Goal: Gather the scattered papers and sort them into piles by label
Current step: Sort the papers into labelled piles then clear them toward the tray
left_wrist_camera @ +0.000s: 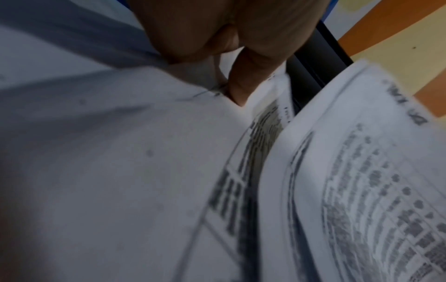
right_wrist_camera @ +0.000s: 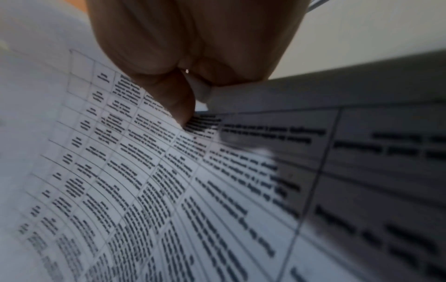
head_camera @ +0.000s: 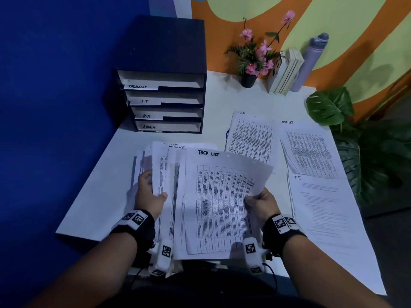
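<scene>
A fanned stack of papers (head_camera: 171, 174) hangs above the white desk (head_camera: 106, 174) in front of me. My left hand (head_camera: 150, 193) grips the stack's left edge, thumb on top. My right hand (head_camera: 259, 201) pinches the right edge of the top sheet (head_camera: 222, 196), a printed table headed "TACK LIST", lifted off the stack. In the right wrist view the thumb (right_wrist_camera: 178, 99) presses that sheet (right_wrist_camera: 144, 171). In the left wrist view my left hand's fingers (left_wrist_camera: 241, 80) curl round the stack (left_wrist_camera: 120, 152). Three piles lie to the right: one headed H.R (head_camera: 251, 136), one headed TACK LIST (head_camera: 309, 150) and one headed I.T. (head_camera: 329, 210).
A dark tray rack (head_camera: 164, 85) labelled TACKLIST, I.T, H.R and ADMIN stands at the back left. A flower pot (head_camera: 249, 80), leaning books (head_camera: 284, 72) and a grey bottle (head_camera: 311, 61) line the back wall. A leafy plant (head_camera: 360, 147) is beside the desk's right edge.
</scene>
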Tool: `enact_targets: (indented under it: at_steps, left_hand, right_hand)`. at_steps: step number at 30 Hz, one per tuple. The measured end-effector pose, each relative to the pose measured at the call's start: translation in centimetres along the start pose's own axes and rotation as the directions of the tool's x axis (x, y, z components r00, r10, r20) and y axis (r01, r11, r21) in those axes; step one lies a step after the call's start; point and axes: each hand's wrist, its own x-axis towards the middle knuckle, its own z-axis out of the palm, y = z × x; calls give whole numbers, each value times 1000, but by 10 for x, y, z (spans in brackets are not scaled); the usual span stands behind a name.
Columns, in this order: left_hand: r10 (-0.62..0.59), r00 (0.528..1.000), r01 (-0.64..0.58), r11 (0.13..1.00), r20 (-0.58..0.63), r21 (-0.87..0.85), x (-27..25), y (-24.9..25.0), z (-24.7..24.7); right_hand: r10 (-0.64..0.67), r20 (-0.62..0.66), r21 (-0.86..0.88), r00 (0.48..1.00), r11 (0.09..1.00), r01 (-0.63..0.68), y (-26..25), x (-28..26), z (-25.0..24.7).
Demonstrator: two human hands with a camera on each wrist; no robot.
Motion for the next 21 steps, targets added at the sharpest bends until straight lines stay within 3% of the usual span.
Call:
enact_targets:
  at_steps: [5,8,10,12,14,16,19,21]
  left_hand:
    - [83,993,-90,993,87,76,-5,7,-3]
    - [51,992,-68,987,115,148,-3,9,-4]
    - [4,991,-31,980,135,195,-1,9,-4]
    - [-73,986,50,987,148,155,1,8,-4]
    - [-134,978,127,990,160,55,3,7,-1]
    - [-190,964,195,981,183,-5,6,5,3]
    - [-246,944,264,962,218,-62,7,3,9]
    - [-232,949,242,970,214,-21,7,1,11]
  right_hand:
    - [-44,78,81,996,996,38,3,2,5]
    - [-87,128,86,988,993,77,1,3,10]
    - [-109,40,232,993,968,97,-9,1,20]
    - [15,-119,402,993,915,35,-15,7,23]
    - [79,-1,207,997,975,-77,-11,8,16]
    - [76,57,36,995,996,-78,1,10,9]
    - [63,71,23,995,998,-65,9,7,7]
    - [43,69,16,997,999,-44,6,5,10]
